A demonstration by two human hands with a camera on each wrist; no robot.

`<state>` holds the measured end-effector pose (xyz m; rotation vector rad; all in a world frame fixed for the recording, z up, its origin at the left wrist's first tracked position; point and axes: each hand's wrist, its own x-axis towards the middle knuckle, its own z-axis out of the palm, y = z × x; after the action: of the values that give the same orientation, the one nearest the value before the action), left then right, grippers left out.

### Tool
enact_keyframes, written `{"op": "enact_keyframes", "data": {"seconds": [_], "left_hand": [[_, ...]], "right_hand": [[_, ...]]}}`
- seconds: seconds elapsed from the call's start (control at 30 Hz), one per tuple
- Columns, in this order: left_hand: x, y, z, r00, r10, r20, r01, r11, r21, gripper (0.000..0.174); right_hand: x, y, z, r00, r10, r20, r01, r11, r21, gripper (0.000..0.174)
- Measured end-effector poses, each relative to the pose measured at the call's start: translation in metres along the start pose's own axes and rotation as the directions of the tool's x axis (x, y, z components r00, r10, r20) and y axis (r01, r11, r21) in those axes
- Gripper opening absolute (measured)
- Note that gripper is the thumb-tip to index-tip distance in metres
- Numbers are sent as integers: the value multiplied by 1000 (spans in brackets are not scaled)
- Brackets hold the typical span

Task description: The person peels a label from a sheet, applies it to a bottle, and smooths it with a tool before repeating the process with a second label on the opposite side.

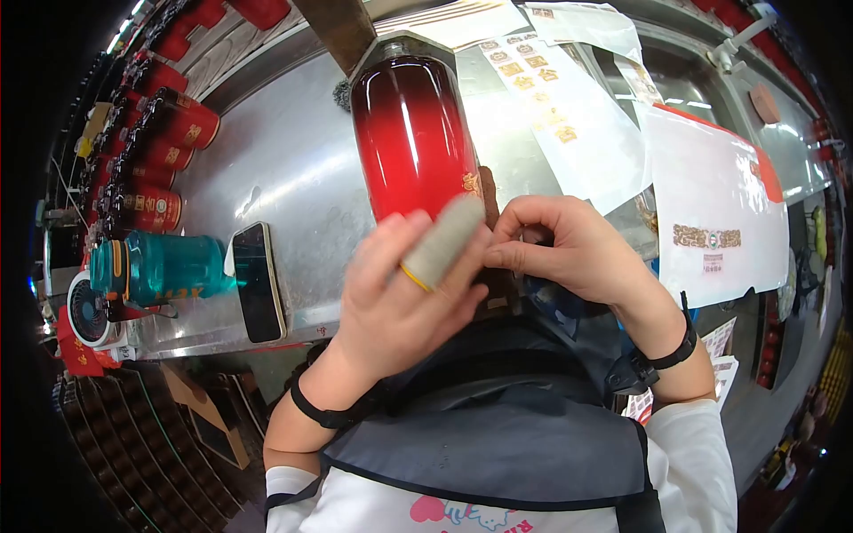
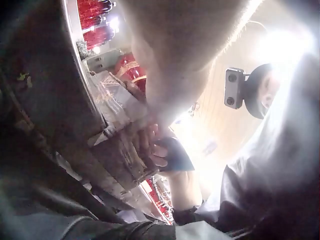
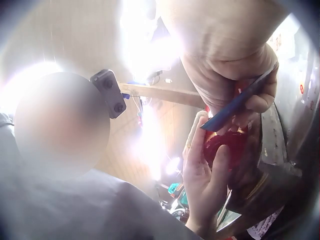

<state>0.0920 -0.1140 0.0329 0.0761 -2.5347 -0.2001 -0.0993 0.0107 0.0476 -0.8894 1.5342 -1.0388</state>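
Observation:
A glossy red bottle [image 1: 413,142], dark at its far end, lies on its side with gold print near its lower right. Over its near end is my left hand [image 1: 404,293], blurred, fingers mostly extended, one in a grey cloth sleeve with a yellow edge; contact with the bottle cannot be told. Just to the right, my right hand [image 1: 569,249] has thumb and forefinger meeting. In the right wrist view, my right hand [image 3: 235,65] grips a flat blue strip [image 3: 235,107], and my left hand [image 3: 202,182] is beside the bottle [image 3: 227,147].
A phone [image 1: 259,282], a teal bottle [image 1: 173,266] and a small fan [image 1: 90,308] are at the left, below a row of red bottles [image 1: 169,160]. Printed sheets [image 1: 586,133] and a white bag [image 1: 715,213] lie right. A metal bracket [image 1: 342,31] stands at the bottle's far end.

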Motion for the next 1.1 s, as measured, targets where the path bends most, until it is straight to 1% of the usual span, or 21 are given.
{"op": "enact_keyframes", "data": {"seconds": [0.03,0.1,0.13,0.33,0.37,0.4,0.53,0.93,1.0,1.03,1.1], "left_hand": [[3,-2,-1,1000,2,3,-2,1000,-1,53],[10,-7,-6,989,-145,0,145,989,6,65],[8,-10,-6,985,-172,-1,172,984,-52,73],[-3,-10,-3,965,-260,-28,253,957,-144,76],[-5,-11,-2,960,-277,-33,268,948,-174,77],[-6,-11,-1,960,-279,-34,269,947,-175,77],[-9,-11,-1,954,-299,-16,291,937,-196,78],[-11,-13,1,951,-309,-26,294,925,-242,78],[-11,-14,1,954,-300,-33,283,928,-243,79],[-12,-14,1,953,-302,-30,287,928,-238,79],[-12,-13,1,952,-304,-26,290,928,-233,78]], "right_hand": [[-1,-1,0,1000,1,-2,-1,1000,4,12],[-2,-4,0,1000,5,-15,-5,1000,-3,11],[-3,-4,1,1000,7,-16,-7,1000,-2,11],[-8,-5,4,1000,-1,-11,2,996,86,8],[-8,-3,4,999,-29,-27,31,996,82,11],[-9,-3,5,997,-57,-43,60,995,78,15],[-13,-10,3,999,-30,-30,32,996,83,15],[-9,-6,5,997,-57,-52,60,996,73,14],[-10,-11,4,1000,-14,-28,15,999,38,8],[-9,-11,4,1000,-14,-28,15,999,39,8],[-8,-9,5,997,-50,-51,51,998,21,16]]}}
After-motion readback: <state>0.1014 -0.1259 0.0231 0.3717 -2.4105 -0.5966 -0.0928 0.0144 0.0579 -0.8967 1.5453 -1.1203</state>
